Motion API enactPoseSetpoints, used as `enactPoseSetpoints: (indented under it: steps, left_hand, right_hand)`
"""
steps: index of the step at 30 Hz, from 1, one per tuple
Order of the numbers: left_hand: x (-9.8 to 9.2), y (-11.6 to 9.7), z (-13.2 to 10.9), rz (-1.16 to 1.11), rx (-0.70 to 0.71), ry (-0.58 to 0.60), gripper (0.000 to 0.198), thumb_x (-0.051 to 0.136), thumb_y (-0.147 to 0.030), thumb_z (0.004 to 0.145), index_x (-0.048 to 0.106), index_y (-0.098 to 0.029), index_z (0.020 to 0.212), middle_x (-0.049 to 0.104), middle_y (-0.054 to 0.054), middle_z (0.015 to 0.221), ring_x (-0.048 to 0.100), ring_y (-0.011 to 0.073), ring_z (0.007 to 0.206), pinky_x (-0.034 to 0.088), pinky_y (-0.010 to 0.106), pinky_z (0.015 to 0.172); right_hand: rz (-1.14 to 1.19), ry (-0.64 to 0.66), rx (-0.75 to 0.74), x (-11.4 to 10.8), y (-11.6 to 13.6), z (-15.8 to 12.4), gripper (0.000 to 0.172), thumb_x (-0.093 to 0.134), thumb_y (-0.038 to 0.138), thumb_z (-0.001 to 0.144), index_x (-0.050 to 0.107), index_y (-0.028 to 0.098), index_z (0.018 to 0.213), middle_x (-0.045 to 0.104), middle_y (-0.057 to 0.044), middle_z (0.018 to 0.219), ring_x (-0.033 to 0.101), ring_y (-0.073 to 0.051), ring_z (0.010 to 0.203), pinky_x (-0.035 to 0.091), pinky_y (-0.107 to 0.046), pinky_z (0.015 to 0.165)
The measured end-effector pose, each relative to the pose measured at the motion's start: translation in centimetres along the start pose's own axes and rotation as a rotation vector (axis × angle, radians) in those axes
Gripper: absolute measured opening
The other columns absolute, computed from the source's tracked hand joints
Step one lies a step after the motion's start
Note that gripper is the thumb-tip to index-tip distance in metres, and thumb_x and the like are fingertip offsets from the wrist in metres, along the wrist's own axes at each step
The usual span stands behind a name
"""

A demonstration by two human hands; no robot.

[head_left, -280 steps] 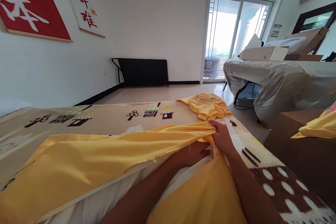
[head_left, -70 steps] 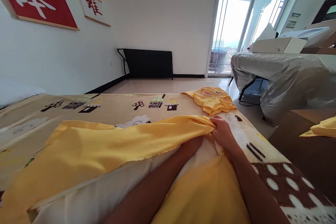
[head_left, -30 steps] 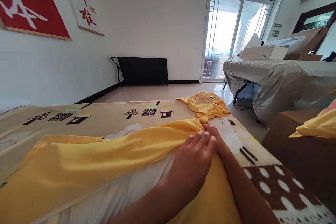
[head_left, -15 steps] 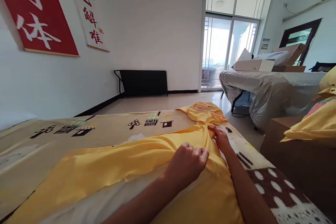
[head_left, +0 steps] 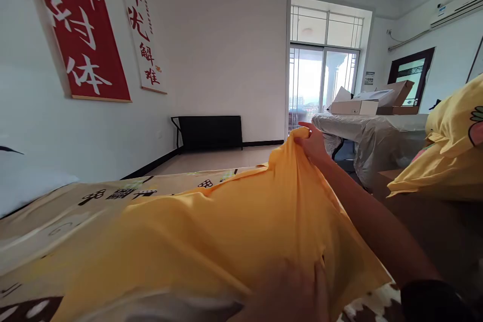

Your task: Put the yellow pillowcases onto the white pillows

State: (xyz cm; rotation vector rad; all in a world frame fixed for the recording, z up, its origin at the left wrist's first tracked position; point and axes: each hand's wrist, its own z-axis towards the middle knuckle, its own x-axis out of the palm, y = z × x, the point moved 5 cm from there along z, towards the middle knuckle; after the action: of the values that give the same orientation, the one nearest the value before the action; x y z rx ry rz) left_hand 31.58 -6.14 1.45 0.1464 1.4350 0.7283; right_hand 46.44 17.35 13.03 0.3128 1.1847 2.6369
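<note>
A wide piece of yellow bedding fabric (head_left: 241,216) stretches across the bed, and a strip of white shows beneath its near edge. My right hand (head_left: 313,145) is closed on the fabric's far end and holds it raised, so folds run down from the grip. Low in the view, my left hand (head_left: 287,292) is at the near part of the fabric. Motion smears its fingers, so whether it grips the fabric is unclear.
A patterned beige blanket (head_left: 68,221) covers the bed. More yellow bedding (head_left: 453,156) lies piled on a brown box at the right. Beyond stands a plastic-covered table (head_left: 377,136) with open cartons (head_left: 354,106). A black folded frame (head_left: 209,132) leans against the far wall.
My right hand has lifted the fabric's far end up off the bed. My left hand has moved down toward me, and the fabric is now spread wider. The view has tilted up.
</note>
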Motion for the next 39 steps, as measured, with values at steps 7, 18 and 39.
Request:
enactPoseSetpoints:
  steps: [7,18,39]
  left_hand:
    - [-8.8,13.8,-4.5,-0.776,-0.433,-0.612,0.037,0.032,-0.043,0.094,0.059,-0.025,0.111,0.068,0.002,0.082,0.061,0.0143,0.072,0.047,0.026,0.064]
    - [0.1,18.1,-6.5,-1.151,-0.897,-0.046,0.054,0.054,-0.069,0.068,0.066,-0.024,0.095,0.070,0.001,0.080,0.063,0.0204,0.068,0.043,0.026,0.054]
    - [-4.8,23.1,-10.2,0.176,-0.791,0.044,0.029,0.044,-0.039,0.075,0.056,-0.018,0.091,0.064,0.008,0.092,0.058,0.0239,0.087,0.035,0.041,0.085]
  right_hand:
    - [0.020,0.402,-0.146,-1.3,10.9,-3.1,0.062,0.072,0.021,0.062,0.054,0.022,0.121,0.058,-0.002,0.092,0.060,-0.017,0.081,0.055,-0.039,0.076]
    - [-0.119,0.139,-0.073,-6.5,7.9,-0.7,0.079,0.077,0.018,0.052,0.049,0.020,0.126,0.057,-0.001,0.085,0.059,-0.017,0.074,0.056,-0.036,0.069]
    - [0.169,0.377,-0.106,2.9,5.6,-5.4,0.074,0.075,0.030,0.059,0.046,0.024,0.127,0.058,0.002,0.080,0.061,-0.017,0.075,0.056,-0.036,0.073]
